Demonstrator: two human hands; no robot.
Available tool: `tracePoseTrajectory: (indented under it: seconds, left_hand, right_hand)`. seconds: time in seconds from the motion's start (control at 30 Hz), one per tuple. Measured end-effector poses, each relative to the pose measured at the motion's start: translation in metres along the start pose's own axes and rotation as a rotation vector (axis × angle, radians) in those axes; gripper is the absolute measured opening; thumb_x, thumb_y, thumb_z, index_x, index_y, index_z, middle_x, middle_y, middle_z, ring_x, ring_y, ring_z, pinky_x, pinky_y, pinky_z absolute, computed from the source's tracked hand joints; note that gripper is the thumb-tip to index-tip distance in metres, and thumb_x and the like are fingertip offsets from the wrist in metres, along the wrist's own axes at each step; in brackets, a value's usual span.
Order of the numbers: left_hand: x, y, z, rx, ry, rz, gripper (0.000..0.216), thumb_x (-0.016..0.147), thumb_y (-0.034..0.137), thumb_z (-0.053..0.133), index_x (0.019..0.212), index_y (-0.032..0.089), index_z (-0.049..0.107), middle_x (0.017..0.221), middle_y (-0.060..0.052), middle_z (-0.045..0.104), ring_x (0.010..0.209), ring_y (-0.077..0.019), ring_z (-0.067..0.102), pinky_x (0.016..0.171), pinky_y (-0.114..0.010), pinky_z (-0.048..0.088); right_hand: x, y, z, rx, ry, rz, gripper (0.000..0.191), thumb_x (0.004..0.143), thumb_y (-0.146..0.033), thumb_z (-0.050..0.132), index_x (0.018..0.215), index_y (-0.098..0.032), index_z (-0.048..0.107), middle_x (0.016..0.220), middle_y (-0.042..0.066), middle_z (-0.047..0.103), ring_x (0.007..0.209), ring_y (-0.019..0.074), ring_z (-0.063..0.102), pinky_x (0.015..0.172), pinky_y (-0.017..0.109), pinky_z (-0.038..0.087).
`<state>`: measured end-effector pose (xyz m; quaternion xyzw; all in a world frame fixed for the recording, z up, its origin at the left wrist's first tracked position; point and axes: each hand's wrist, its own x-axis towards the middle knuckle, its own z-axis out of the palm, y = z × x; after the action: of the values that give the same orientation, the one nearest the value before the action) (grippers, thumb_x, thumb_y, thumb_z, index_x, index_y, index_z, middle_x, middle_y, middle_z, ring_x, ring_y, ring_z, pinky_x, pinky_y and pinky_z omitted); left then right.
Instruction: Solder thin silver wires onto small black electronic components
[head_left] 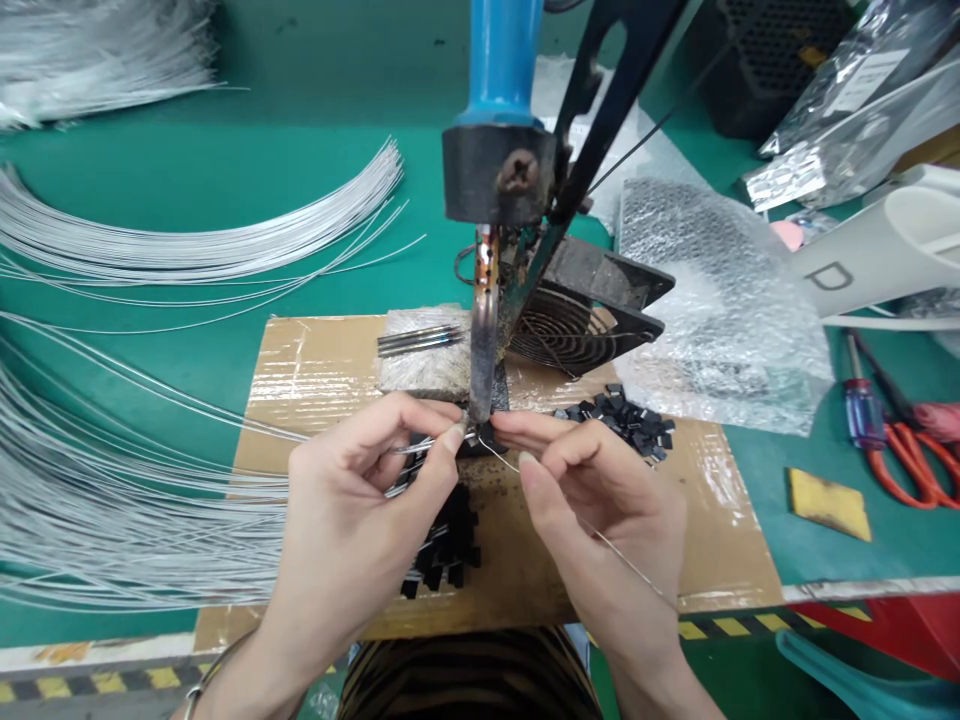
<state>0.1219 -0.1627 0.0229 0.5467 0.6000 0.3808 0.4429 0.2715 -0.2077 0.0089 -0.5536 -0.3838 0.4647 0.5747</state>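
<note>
A blue-handled soldering iron (484, 290) hangs tip-down in a black stand, its tip between my two hands. My left hand (367, 500) is closed in a pinch on a thin grey wire (412, 447), with its fingertips just left of the iron tip. My right hand (607, 500) curls round a thin strand of solder wire (501, 456), which bends up to the tip and runs back across the palm. The joint at the tip is too small and partly covered by fingers to make out. Below my left hand lie wires with black connectors (450, 545).
Bundles of grey wires (225, 245) spread over the left. Small black parts (622, 420) lie on the cardboard (720, 520). A fan (577, 320) stands behind the iron. Bubble wrap (712, 290), a yellow sponge (829, 503), red-handled scissors (911, 465) and a screwdriver (862, 405) are right.
</note>
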Motion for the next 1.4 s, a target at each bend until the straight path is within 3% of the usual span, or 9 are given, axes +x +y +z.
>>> tracePoseTrajectory:
  seconds: [0.2,0.87,1.4]
  left_hand:
    - [-0.0006,-0.0042,0.0,-0.009,-0.003,0.035,0.011,0.088,0.019,0.076,0.078,0.023,0.075,0.088,0.003,0.079,0.07,-0.0098,0.069,0.061,-0.018,0.049]
    - [-0.0007,-0.0086,-0.0023,0.009,0.0,0.09,0.012,0.088,0.015,0.075,0.08,0.024,0.075,0.089,0.004,0.08,0.073,-0.0096,0.071,0.061,-0.016,0.052]
    - [-0.0024,-0.0085,-0.0017,0.027,-0.013,0.102,0.013,0.089,0.014,0.073,0.081,0.025,0.076,0.087,0.005,0.079,0.067,-0.0079,0.067,0.057,-0.016,0.048]
  right_hand:
    - [0.0009,0.0015,-0.0024,-0.033,-0.022,-0.03,0.021,0.095,-0.014,0.071,0.078,-0.025,0.064,0.116,0.003,0.082,0.114,0.0209,0.077,0.102,0.035,0.061]
    - [0.0003,0.0048,-0.0017,-0.036,-0.025,-0.069,0.022,0.095,-0.01,0.071,0.08,-0.025,0.065,0.116,-0.003,0.082,0.111,0.0119,0.077,0.1,0.021,0.059]
    - [-0.002,0.0051,-0.0017,-0.091,-0.016,-0.085,0.022,0.096,-0.012,0.069,0.081,-0.025,0.063,0.117,-0.001,0.081,0.111,0.016,0.076,0.101,0.03,0.058]
